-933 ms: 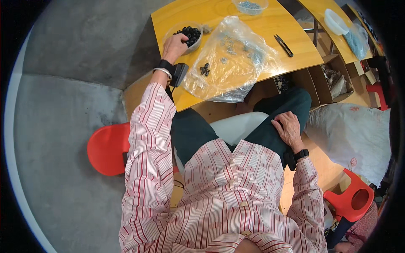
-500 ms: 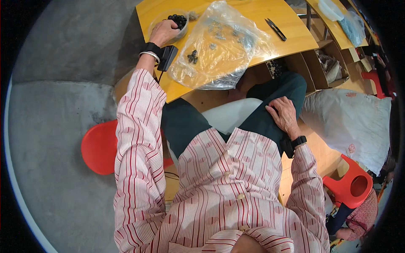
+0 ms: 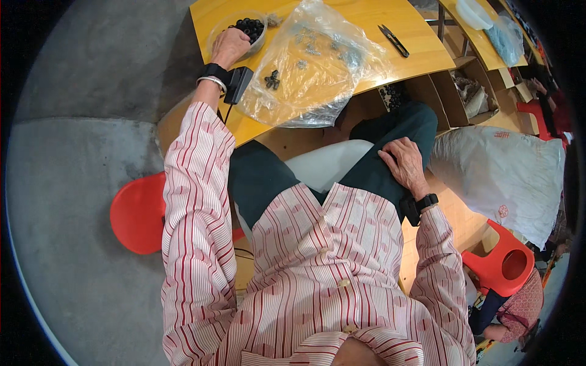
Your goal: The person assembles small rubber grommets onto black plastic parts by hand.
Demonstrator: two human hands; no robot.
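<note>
My left hand [image 3: 231, 46] reaches into a clear round plastic bowl [image 3: 215, 28] at the table's far left. Its fingers curl down beside small black round pieces [image 3: 250, 27], with the fingertips hidden. My right hand [image 3: 405, 162] lies on my right thigh, empty, fingers spread loosely. To the right of the bowl, a clear plastic bag [image 3: 287, 100] is spread flat on the yellow table [image 3: 421, 46]. A small cluster of black pieces [image 3: 272, 80] and several small silvery bits [image 3: 310, 49] lie on the bag.
Black thread snips [image 3: 394, 41] lie at the table's right. Cardboard boxes [image 3: 467, 91] stand beneath its right side. A full white sack [image 3: 500, 174] rests by my right leg. Red stools [image 3: 139, 213] stand at both sides. Another person's sleeve [image 3: 555, 110] shows at the far right.
The whole view has shifted slightly to the left. My left hand stays in the bowl with a small shift in its pose. My right hand still rests on my thigh.
</note>
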